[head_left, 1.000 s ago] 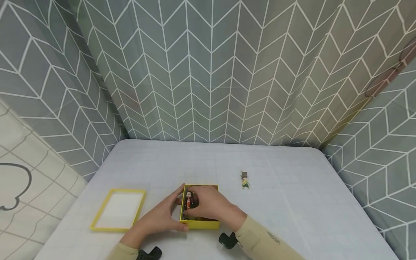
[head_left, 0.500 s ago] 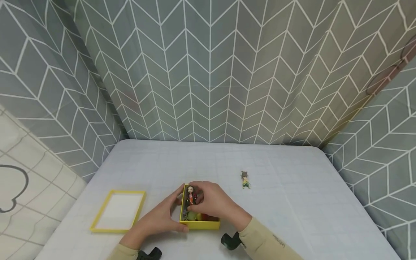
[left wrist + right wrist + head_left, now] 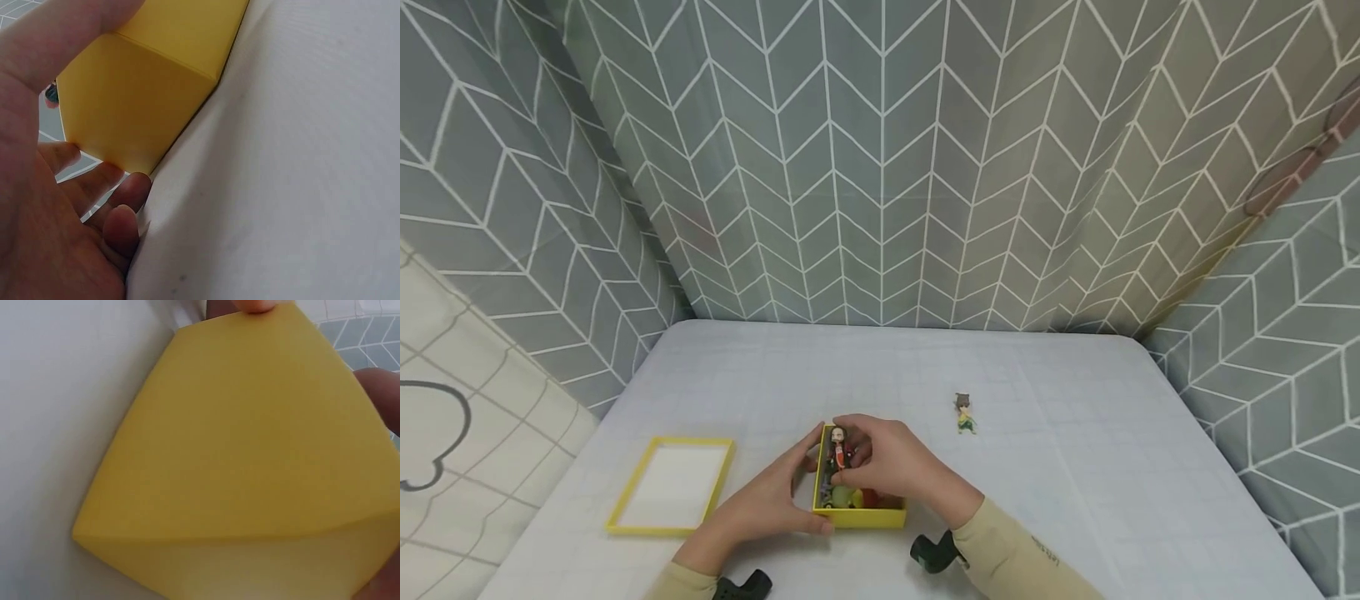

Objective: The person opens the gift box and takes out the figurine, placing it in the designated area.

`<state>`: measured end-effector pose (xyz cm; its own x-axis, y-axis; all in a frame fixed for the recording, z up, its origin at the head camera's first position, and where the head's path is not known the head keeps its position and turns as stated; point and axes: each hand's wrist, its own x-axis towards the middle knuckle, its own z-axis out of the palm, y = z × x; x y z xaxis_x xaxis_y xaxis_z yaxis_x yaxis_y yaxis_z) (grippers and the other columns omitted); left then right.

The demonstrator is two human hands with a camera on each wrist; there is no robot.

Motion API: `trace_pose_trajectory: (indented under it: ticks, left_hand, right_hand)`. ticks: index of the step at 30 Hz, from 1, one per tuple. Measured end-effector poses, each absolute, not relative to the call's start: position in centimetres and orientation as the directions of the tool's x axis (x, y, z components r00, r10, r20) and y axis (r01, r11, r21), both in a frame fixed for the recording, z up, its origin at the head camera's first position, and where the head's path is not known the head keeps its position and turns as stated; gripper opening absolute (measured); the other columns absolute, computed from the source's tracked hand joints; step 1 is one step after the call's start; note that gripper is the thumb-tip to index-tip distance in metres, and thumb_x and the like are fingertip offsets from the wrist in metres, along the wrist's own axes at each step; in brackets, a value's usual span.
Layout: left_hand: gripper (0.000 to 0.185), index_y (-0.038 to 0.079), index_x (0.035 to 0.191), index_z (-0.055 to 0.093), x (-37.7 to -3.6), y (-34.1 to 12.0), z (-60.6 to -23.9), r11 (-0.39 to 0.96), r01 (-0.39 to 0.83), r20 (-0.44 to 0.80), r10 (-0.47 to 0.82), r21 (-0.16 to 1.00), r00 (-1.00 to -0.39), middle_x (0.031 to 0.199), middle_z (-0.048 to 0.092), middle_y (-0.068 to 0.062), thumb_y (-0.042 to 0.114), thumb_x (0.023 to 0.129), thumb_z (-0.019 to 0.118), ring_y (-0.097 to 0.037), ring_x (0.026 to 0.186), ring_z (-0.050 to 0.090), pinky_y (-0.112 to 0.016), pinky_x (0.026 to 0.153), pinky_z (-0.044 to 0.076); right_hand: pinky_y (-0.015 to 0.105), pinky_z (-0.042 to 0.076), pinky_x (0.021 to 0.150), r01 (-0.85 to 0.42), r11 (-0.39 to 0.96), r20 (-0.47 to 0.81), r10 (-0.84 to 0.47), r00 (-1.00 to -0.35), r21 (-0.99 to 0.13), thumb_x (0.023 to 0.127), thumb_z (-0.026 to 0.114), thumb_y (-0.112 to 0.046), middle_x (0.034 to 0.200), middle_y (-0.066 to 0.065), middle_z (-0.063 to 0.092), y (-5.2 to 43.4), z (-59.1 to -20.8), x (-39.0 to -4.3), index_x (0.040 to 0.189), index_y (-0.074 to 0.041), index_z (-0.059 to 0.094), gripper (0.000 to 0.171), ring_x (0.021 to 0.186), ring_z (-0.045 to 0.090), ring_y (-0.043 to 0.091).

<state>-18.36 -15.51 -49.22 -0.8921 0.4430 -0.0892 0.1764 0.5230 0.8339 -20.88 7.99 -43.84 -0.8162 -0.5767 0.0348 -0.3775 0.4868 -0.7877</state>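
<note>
A yellow open-topped box (image 3: 859, 518) sits on the table in the head view. My left hand (image 3: 767, 498) grips its left side, thumb at the near corner and fingers at the far one. In the left wrist view those fingers touch the wall of the box (image 3: 137, 94). My right hand (image 3: 891, 462) reaches over the box and pinches a small dark-haired figurine (image 3: 839, 446) in red and black at its left side. Green, yellow and red rounded items (image 3: 853, 498) show inside, partly hidden under the right hand. In the right wrist view the box wall (image 3: 237, 437) fills the middle.
A yellow-rimmed lid (image 3: 722, 475) with a white inside lies to the left of the box. Another small figurine (image 3: 964, 414), brown-haired with green and yellow clothes, lies at the back right. A patterned curtain (image 3: 880, 167) hangs behind the white table (image 3: 1060, 467).
My right hand has shifted slightly toward the far side of the box with the figurine, uncovering the green and red items. My left hand keeps its grip on the box.
</note>
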Motion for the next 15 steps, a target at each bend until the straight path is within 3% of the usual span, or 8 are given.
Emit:
trace_pose_trajectory:
  ticks: [9, 15]
  left_hand:
    - [0.131, 0.027, 0.160, 0.013, -18.5, -15.4, -49.3, 0.531, 0.179, -0.086, 0.437, 0.828, -0.895, 0.152, 0.035, 0.001, 0.053, 0.059, 0.092, -0.020, 0.127, 0.044, -0.055, 0.108, 0.031]
    - [0.132, 0.026, 0.160, 0.014, -18.5, -15.3, -49.3, 0.527, 0.178, -0.085, 0.435, 0.831, -0.896, 0.154, 0.033, -0.001, 0.052, 0.058, 0.093, -0.021, 0.128, 0.044, -0.052, 0.108, 0.034]
  right_hand:
    - [0.024, 0.054, 0.073, -0.292, 0.445, 0.010, -0.536, -0.844, -0.846, 0.079, 0.085, -0.031, 0.110, -0.005, 0.063, 9.2, -43.4, -20.7, 0.143, -0.024, 0.052, 0.073, 0.087, 0.064, 0.006]
    - [0.028, 0.055, 0.075, -0.211, 0.431, -0.022, -0.476, -0.879, -0.877, 0.080, 0.084, -0.025, 0.114, -0.003, 0.061, 10.5, -42.9, -20.5, 0.144, -0.024, 0.051, 0.072, 0.091, 0.064, 0.010]
